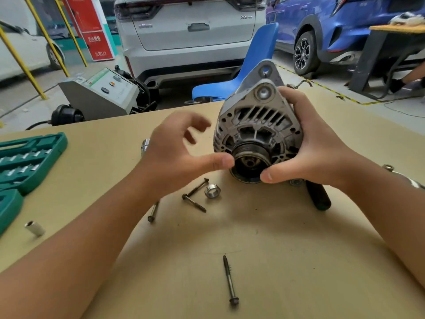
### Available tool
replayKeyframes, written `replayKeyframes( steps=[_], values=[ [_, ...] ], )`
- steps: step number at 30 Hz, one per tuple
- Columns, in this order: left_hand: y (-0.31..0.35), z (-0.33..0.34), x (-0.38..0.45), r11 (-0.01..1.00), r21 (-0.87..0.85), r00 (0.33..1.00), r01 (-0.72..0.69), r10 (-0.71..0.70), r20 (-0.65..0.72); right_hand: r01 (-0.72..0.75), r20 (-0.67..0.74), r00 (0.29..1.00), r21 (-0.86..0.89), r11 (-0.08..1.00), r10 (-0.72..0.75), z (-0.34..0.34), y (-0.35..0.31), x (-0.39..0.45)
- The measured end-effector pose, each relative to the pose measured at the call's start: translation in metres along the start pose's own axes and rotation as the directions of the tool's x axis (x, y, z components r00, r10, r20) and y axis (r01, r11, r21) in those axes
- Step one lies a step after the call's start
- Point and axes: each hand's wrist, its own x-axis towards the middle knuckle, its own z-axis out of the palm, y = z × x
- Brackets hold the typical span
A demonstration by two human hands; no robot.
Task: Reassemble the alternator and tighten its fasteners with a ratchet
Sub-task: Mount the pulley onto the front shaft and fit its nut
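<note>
The grey alternator (pixel 257 125) stands tilted on the brown table (pixel 264 238), its black pulley (pixel 250 161) facing me. My right hand (pixel 305 143) grips its right side, fingers over the top and thumb under the pulley. My left hand (pixel 181 150) hovers just left of it, fingers spread and loosely bent, thumb tip almost at the pulley rim, holding nothing. Several long bolts lie loose: two crossed (pixel 195 196), one under my left wrist (pixel 153 211), one near me (pixel 230 280). A hex nut (pixel 212 191) lies beside the crossed bolts. A black tool handle (pixel 318 196) pokes out beneath my right hand.
A green socket case (pixel 30 160) lies open at the left edge, with a loose socket (pixel 34 228) in front of it. A chrome piece (pixel 145 145) shows behind my left hand. Beyond the table are a blue chair (pixel 255 61), a grey machine (pixel 101 93) and parked cars.
</note>
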Motion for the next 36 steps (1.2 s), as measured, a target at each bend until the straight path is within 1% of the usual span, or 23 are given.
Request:
replayKeyframes(
  steps=[1, 2, 3, 5, 6, 7, 9, 11, 12, 14, 15, 17, 18, 19, 22, 24, 26, 28, 32, 36],
  values=[
    [-0.002, -0.002, -0.009, 0.997, 0.059, 0.998, -0.042, 0.045, -0.043, 0.011, 0.008, 1.000, -0.024, 1.000, -0.011, 0.001, -0.001, 0.000],
    [-0.001, -0.005, -0.017, 0.991, 0.103, 0.997, -0.082, 0.083, 0.000, 0.019, 0.012, 1.000, -0.042, 0.999, -0.018, 0.001, -0.001, 0.000],
    [0.000, -0.006, -0.023, 0.981, 0.148, 0.989, -0.122, 0.108, 0.101, 0.020, 0.011, 1.000, -0.052, 0.998, -0.019, 0.002, -0.001, 0.000],
    [0.002, -0.004, -0.030, 0.936, 0.295, 0.942, -0.193, 0.092, 0.324, 0.002, -0.005, 1.000, -0.057, 0.998, -0.002, 0.001, -0.002, 0.001],
    [0.003, -0.002, -0.031, 0.904, 0.366, 0.920, -0.219, 0.067, 0.386, -0.013, -0.015, 1.000, -0.061, 0.998, 0.012, 0.000, -0.003, 0.000],
    [0.004, 0.001, -0.031, 0.881, 0.413, 0.911, -0.232, 0.048, 0.410, -0.021, -0.023, 1.000, -0.072, 0.997, 0.019, 0.000, -0.004, -0.001],
    [0.006, 0.006, -0.031, 0.870, 0.422, 0.913, -0.254, 0.071, 0.402, -0.018, -0.032, 0.999, -0.098, 0.995, 0.015, 0.000, -0.005, -0.003],
    [0.008, 0.010, -0.033, 0.896, 0.353, 0.930, -0.271, 0.149, 0.336, -0.012, -0.033, 0.999, -0.101, 0.995, 0.009, 0.000, -0.004, -0.004],
    [0.009, 0.011, -0.035, 0.917, 0.281, 0.941, -0.282, 0.206, 0.269, -0.014, -0.034, 0.999, -0.102, 0.995, 0.010, 0.000, -0.004, -0.003],
    [0.015, 0.013, -0.039, 0.930, 0.154, 0.942, -0.333, 0.324, 0.084, -0.012, -0.039, 0.999, -0.104, 0.994, 0.008, 0.000, -0.004, -0.003],
    [0.020, 0.016, -0.041, 0.934, 0.091, 0.938, -0.345, 0.348, -0.011, -0.010, -0.045, 0.999, -0.106, 0.994, 0.005, 0.000, -0.004, -0.003],
    [0.029, 0.024, -0.044, 0.944, -0.024, 0.932, -0.330, 0.322, -0.164, -0.004, -0.060, 0.998, -0.109, 0.994, -0.003, 0.001, -0.004, -0.004],
    [0.033, 0.028, -0.044, 0.946, -0.040, 0.928, -0.321, 0.305, -0.216, 0.000, -0.067, 0.998, -0.108, 0.994, -0.007, 0.002, -0.004, -0.004],
    [0.036, 0.032, -0.045, 0.949, -0.020, 0.921, -0.314, 0.300, -0.248, 0.001, -0.073, 0.997, -0.110, 0.994, -0.009, 0.003, -0.004, -0.004],
    [0.042, 0.044, -0.046, 0.947, 0.112, 0.895, -0.299, 0.320, -0.312, -0.007, -0.102, 0.995, -0.122, 0.992, -0.006, 0.007, -0.005, -0.005],
    [0.042, 0.045, -0.045, 0.947, 0.151, 0.877, -0.283, 0.319, -0.359, -0.017, -0.123, 0.992, -0.129, 0.992, 0.001, 0.010, -0.006, -0.006],
    [0.039, 0.045, -0.043, 0.936, 0.179, 0.863, -0.302, 0.348, -0.367, -0.030, -0.134, 0.991, -0.133, 0.991, 0.012, 0.011, -0.008, -0.006],
    [0.038, 0.045, -0.041, 0.932, 0.199, 0.863, -0.304, 0.357, -0.358, -0.037, -0.135, 0.991, -0.140, 0.989, 0.018, 0.012, -0.010, -0.007],
    [0.039, 0.044, -0.039, 0.962, 0.187, 0.886, -0.200, 0.259, -0.385, -0.047, -0.145, 0.989, -0.151, 0.987, 0.025, 0.014, -0.014, -0.007],
    [0.033, 0.039, -0.036, 0.995, 0.064, 0.914, -0.081, 0.099, -0.394, -0.052, -0.146, 0.989, -0.147, 0.988, 0.031, 0.015, -0.014, -0.007]
  ],
)
